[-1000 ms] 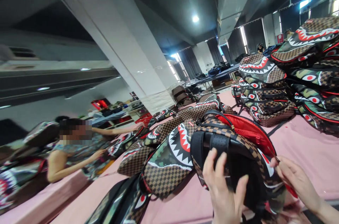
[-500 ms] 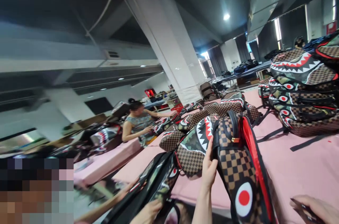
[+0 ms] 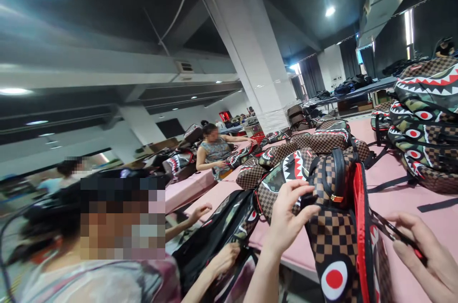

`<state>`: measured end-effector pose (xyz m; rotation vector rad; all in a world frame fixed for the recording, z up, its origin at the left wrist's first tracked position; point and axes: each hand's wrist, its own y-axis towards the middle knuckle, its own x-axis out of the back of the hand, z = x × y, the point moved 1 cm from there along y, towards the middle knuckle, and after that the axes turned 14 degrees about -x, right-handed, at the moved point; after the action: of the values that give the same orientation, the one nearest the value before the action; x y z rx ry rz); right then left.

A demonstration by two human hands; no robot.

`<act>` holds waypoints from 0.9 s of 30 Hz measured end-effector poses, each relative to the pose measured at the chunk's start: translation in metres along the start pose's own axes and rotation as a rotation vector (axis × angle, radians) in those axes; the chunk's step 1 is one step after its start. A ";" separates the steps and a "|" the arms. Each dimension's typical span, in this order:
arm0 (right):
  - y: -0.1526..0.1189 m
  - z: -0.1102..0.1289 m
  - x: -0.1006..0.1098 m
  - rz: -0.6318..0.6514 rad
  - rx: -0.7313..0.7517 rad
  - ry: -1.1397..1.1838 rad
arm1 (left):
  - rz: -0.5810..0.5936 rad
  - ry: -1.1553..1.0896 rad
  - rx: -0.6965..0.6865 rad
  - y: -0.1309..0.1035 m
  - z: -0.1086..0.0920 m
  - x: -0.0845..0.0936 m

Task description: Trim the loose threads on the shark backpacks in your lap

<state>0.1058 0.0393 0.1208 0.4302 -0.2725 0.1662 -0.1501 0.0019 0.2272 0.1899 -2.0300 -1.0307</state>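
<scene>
A brown checkered backpack (image 3: 331, 226) stands in front of me, its red-lined zip opening parted on the right and a red-and-white eye patch on its lower side. My left hand (image 3: 288, 214) is at its left edge, thumb and fingers apart, near a black strap by the top handle. In my right hand (image 3: 425, 250) are dark thread snips (image 3: 400, 234) with a bit of red at the grip; their tips point at the open zip side of the backpack.
A co-worker at my left has hands on a black backpack (image 3: 213, 226). Another person (image 3: 214, 152) sits farther off by more bags. Shark-mouth backpacks are stacked (image 3: 425, 126) at right on the pink table (image 3: 390, 150). A white pillar (image 3: 250, 50) rises behind.
My left hand has come off the backpack's side and its fingers have spread. My right hand has moved in with the snips toward the backpack. The view has swung left.
</scene>
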 end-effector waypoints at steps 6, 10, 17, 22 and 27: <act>0.042 0.057 -0.002 0.080 0.280 -0.252 | 0.120 0.067 0.023 0.017 -0.008 -0.012; 0.065 0.077 -0.003 0.219 0.243 -0.495 | 0.082 0.060 0.023 0.016 -0.008 -0.018; 0.073 0.102 -0.014 0.248 0.245 -0.741 | -0.038 0.035 0.007 0.008 -0.010 -0.027; 0.072 0.100 -0.020 0.233 0.258 -0.743 | -0.060 0.008 -0.008 0.006 -0.010 -0.028; 0.072 0.098 -0.022 0.227 0.283 -0.719 | -0.042 -0.011 -0.027 0.004 -0.012 -0.030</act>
<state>0.0473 0.0595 0.2276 0.7339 -1.0150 0.2707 -0.1210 0.0117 0.2155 0.2137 -2.0291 -1.0869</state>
